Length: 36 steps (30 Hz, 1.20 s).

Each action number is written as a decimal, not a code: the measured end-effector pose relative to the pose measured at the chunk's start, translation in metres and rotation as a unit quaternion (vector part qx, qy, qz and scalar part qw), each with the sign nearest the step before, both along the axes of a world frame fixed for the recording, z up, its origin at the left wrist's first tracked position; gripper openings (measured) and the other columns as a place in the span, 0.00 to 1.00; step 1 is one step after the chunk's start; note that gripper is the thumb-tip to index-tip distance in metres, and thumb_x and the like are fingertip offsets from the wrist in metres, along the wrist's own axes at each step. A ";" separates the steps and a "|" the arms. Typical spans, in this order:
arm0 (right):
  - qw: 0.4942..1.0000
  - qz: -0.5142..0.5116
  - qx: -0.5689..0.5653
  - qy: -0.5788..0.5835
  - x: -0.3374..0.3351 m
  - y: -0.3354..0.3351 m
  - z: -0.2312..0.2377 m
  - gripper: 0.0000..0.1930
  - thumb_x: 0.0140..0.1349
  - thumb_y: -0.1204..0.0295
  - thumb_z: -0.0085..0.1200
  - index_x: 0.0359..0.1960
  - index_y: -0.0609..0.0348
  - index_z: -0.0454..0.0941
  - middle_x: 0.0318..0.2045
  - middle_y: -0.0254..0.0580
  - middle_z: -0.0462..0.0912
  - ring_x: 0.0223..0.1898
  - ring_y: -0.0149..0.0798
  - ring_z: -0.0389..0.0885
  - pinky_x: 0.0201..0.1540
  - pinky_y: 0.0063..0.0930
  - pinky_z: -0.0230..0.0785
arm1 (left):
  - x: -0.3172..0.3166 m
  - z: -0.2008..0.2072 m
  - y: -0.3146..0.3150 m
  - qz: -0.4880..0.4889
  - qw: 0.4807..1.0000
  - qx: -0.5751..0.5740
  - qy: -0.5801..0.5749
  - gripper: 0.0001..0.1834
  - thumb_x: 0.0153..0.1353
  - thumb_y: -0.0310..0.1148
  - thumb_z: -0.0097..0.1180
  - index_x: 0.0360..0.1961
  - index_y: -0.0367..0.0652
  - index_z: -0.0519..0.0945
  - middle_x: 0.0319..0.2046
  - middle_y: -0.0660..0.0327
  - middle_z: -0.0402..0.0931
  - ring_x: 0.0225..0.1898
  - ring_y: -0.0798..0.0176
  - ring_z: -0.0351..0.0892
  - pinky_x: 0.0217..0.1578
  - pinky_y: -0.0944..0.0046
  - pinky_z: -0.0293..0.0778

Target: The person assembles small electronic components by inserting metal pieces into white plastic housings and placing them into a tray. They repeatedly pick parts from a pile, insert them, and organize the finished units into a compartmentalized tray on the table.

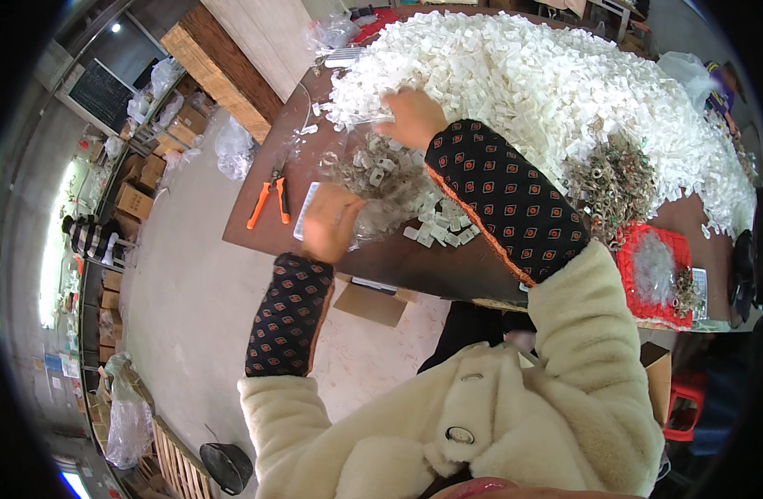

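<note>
A clear plastic bag [380, 218] lies near the table's left front edge, with small metallic and whitish parts [380, 166] in and around it. My left hand [327, 223] is at the bag's near left side, its fingers closed on the plastic. Beyond the bag, my right hand [412, 118] reaches to the edge of a large heap of small white plastic pieces [498, 75]. Its thumb and forefinger look apart, with nothing visible between them. Several loose white pieces [438, 226] lie right of the bag. Orange-handled pliers [270, 198] rest left of my left hand.
A white tray [308, 204] lies partly behind my left hand. Right of my right arm are a pile of metallic parts [612, 185] and a red tray [647, 309] holding a plastic bag. An open cardboard box [370, 303] stands below the table edge. Another person [721, 91] is at the far right.
</note>
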State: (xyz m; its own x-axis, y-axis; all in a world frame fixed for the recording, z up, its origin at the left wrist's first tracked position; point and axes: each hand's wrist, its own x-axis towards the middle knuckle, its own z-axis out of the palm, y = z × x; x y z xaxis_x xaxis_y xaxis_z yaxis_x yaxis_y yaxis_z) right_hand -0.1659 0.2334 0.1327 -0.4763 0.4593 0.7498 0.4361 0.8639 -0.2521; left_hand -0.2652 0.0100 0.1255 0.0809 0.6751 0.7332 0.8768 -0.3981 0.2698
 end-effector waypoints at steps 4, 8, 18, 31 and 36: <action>0.980 0.002 -0.191 -0.053 -0.002 0.032 -0.007 0.12 0.59 0.60 0.58 0.31 0.55 0.86 0.31 0.48 0.85 0.36 0.53 0.84 0.41 0.44 0.77 | -0.011 0.000 -0.002 0.031 0.999 0.013 0.005 0.05 0.56 0.22 0.63 0.31 0.39 0.79 0.28 0.54 0.76 0.30 0.47 0.75 0.33 0.53 0.72; 0.976 0.034 -0.214 -0.015 -0.004 0.047 -0.008 0.09 0.59 0.63 0.58 0.29 0.54 0.86 0.25 0.46 0.83 0.29 0.52 0.80 0.35 0.40 0.74 | -0.021 0.013 0.000 0.002 0.991 0.050 0.127 0.02 0.57 0.22 0.59 0.31 0.38 0.78 0.27 0.54 0.75 0.28 0.49 0.73 0.32 0.56 0.71; 0.987 0.071 -0.146 -0.010 -0.013 0.038 -0.006 0.12 0.62 0.58 0.60 0.31 0.53 0.86 0.24 0.48 0.82 0.27 0.50 0.80 0.31 0.39 0.72 | 0.014 0.003 0.000 -0.078 0.987 0.005 0.141 0.11 0.49 0.26 0.68 0.31 0.41 0.76 0.24 0.58 0.73 0.22 0.53 0.75 0.22 0.58 0.69; 0.805 0.255 -0.519 -0.131 0.220 -0.004 0.061 0.39 0.61 0.46 0.58 0.68 0.57 0.64 0.59 0.54 0.72 0.60 0.42 0.69 0.62 0.28 0.60 | 0.125 -0.083 -0.021 0.094 0.987 -0.113 0.071 0.25 0.54 0.24 0.58 0.55 0.31 0.72 0.52 0.41 0.72 0.52 0.38 0.71 0.54 0.45 0.68; 0.889 0.083 -0.444 0.069 0.322 -0.085 0.017 0.16 0.70 0.71 0.54 0.57 0.59 0.76 0.39 0.32 0.81 0.33 0.21 0.77 0.36 0.14 0.69 | 0.133 -0.119 0.006 0.179 0.971 -0.154 0.036 0.29 0.54 0.25 0.57 0.59 0.33 0.70 0.56 0.41 0.68 0.55 0.37 0.66 0.56 0.44 0.65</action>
